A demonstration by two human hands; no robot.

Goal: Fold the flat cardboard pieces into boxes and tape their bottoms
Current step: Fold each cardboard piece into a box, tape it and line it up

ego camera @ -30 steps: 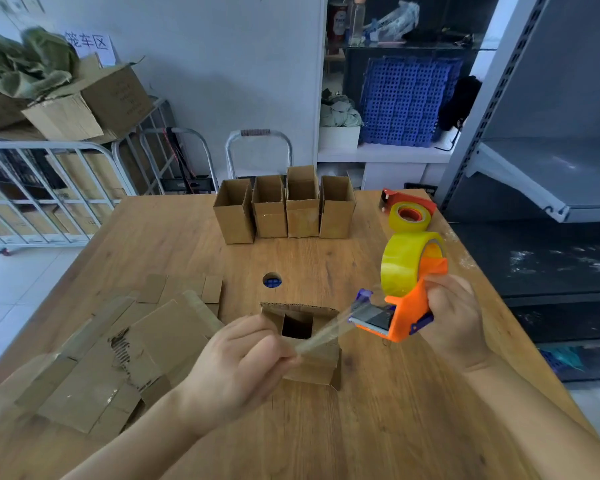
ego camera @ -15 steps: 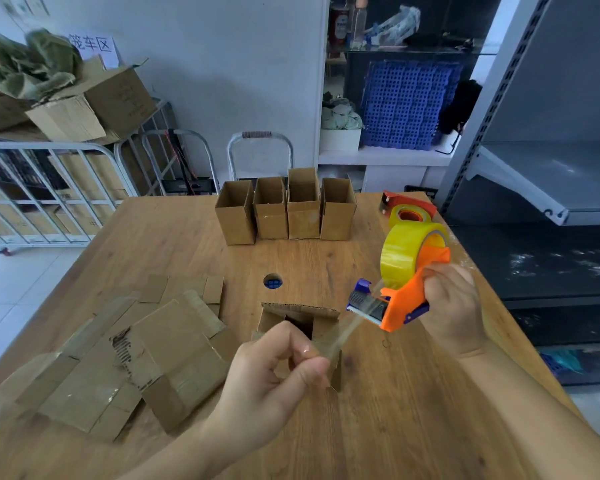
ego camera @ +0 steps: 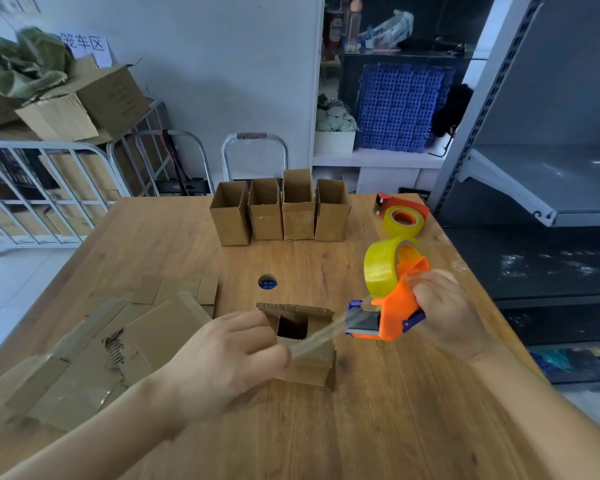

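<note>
A small cardboard box (ego camera: 312,365) stands in the middle of the wooden table (ego camera: 395,427), its upper flaps partly folded with a dark gap between them. My left hand (ego camera: 229,355) pinches the free end of a clear tape strip (ego camera: 321,336) just above the box. The strip runs up and right to an orange tape dispenser (ego camera: 392,306) with a yellow roll, held in my right hand (ego camera: 445,313). Flat cardboard pieces (ego camera: 94,348) lie on the table's left side.
Several upright open boxes (ego camera: 279,211) stand in a row at the table's far side. A second orange dispenser with yellow tape (ego camera: 402,216) lies at the far right. A round hole (ego camera: 267,282) is in the tabletop. Metal shelving (ego camera: 534,181) stands to the right.
My left hand came back up to the box while still holding the tape end. The dispenser dipped slightly, and the strip stays stretched over the box.
</note>
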